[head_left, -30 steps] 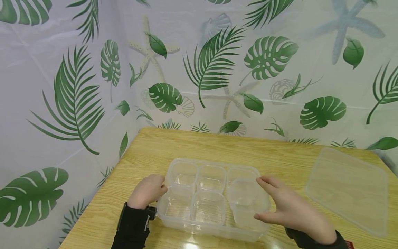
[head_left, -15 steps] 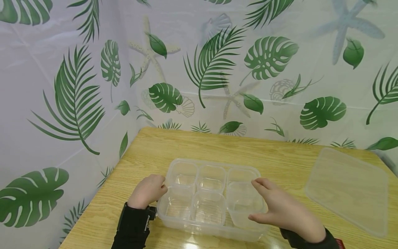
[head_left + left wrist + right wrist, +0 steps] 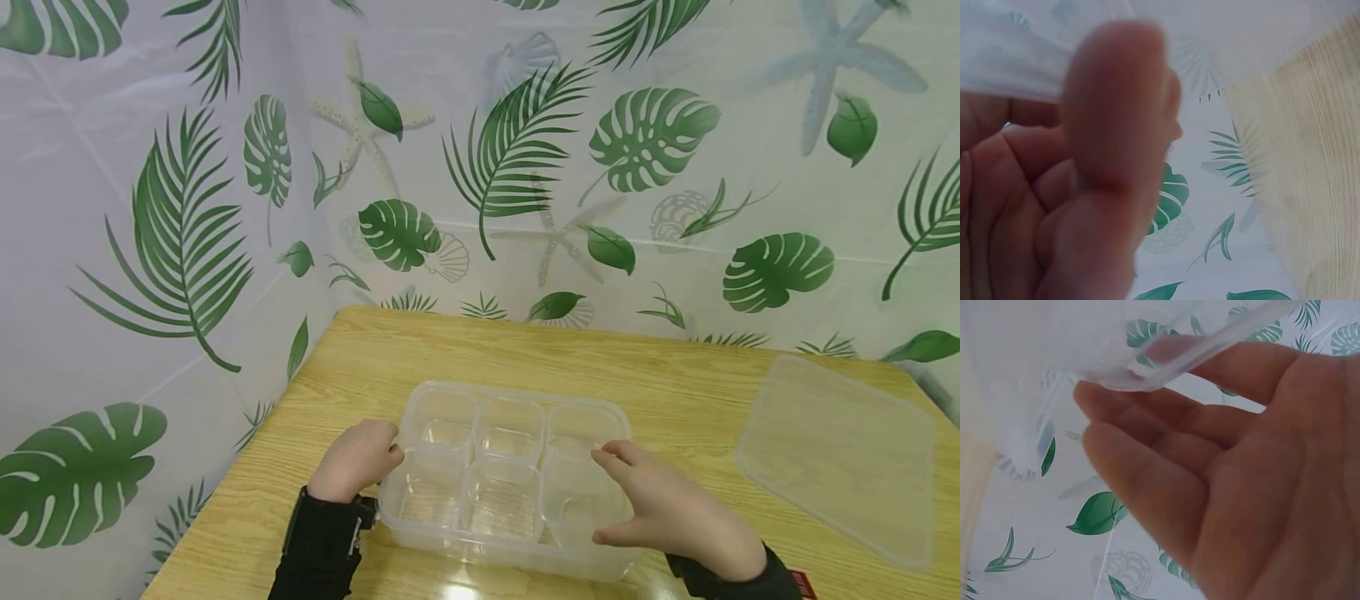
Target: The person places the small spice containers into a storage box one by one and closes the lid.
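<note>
I grip box [image 3: 480, 552] with left hand [image 3: 357, 460], tub [image 3: 581, 496] with right hand [image 3: 671, 507]. Lid [image 3: 840, 462] off; other tubs [image 3: 504, 500] in; held one seemingly unseated.

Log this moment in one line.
left hand: grips box; right hand: holds small tub at box's right end; lid: lies on table
</note>
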`<state>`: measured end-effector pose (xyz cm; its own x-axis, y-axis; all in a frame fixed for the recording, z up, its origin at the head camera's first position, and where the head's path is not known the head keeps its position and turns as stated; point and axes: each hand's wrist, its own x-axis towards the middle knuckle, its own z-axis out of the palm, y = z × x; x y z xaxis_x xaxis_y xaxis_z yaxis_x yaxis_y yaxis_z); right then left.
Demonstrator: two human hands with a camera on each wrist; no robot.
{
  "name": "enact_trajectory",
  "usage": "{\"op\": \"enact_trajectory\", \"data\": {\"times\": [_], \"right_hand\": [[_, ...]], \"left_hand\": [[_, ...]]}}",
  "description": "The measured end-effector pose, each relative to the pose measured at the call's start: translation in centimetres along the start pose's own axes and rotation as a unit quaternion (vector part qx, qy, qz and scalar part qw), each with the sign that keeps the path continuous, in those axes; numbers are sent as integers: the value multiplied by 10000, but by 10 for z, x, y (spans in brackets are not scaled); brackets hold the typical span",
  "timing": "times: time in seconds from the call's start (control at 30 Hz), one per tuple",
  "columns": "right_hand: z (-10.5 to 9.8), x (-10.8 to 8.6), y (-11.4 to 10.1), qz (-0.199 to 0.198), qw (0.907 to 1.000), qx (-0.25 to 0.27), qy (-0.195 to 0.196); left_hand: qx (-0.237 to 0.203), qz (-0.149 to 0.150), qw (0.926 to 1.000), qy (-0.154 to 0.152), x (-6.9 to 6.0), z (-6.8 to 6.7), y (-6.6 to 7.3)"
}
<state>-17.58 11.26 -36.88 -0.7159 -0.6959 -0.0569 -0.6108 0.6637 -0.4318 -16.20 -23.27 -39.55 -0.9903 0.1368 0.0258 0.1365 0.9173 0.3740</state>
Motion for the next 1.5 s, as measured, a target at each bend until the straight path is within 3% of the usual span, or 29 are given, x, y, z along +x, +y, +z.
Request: {"op": "enact_trajectory", "data": {"times": [0.37,1.03,1.5], "right_hand": [[2,2,-2,850,9925,565,-677],[4,-2,0,483,9934,474,-930],[4,-3,-1,521,9935,497,-886]], "left_hand": [[13,-24,10000,4,0,0,0],[70,-18,10000,-11,0,0,1],[30,-63,10000,-52,-1,0,2]]}}
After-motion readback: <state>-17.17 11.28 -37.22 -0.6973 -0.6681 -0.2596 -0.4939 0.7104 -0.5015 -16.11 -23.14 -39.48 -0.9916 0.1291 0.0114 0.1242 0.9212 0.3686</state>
